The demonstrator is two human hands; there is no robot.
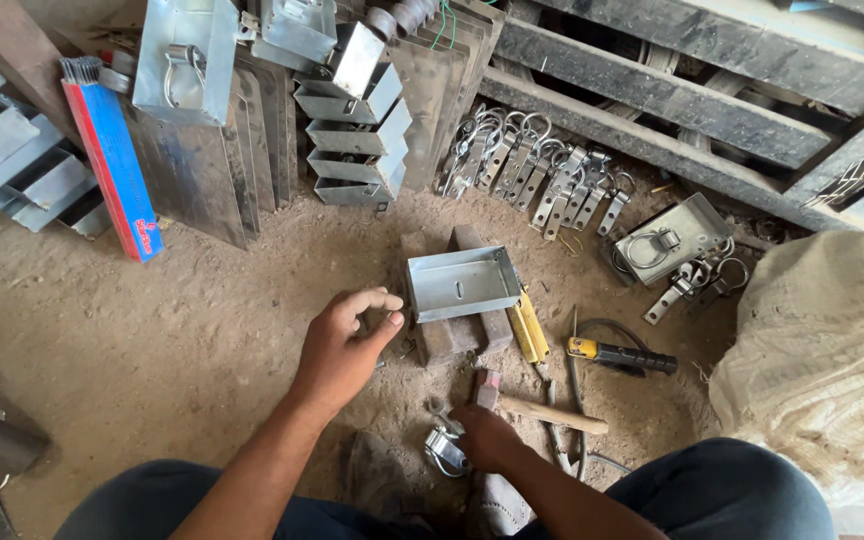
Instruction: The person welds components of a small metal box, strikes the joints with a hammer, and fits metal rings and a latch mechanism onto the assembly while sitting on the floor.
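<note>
My dark-trousered knees (722,490) frame the dirt floor (182,330). Ahead, the open rectangular grey sheet-metal tray (460,282) rests on a brown brick (457,335). My left hand (344,350) hovers beside it, fingers loosely pinched, apparently empty. My right hand (487,437) closes on a small shiny metal ring latch (444,450) near the wooden-handled hammer (542,410). Risk: the unclamped tray could slide off if struck off-centre.
</note>
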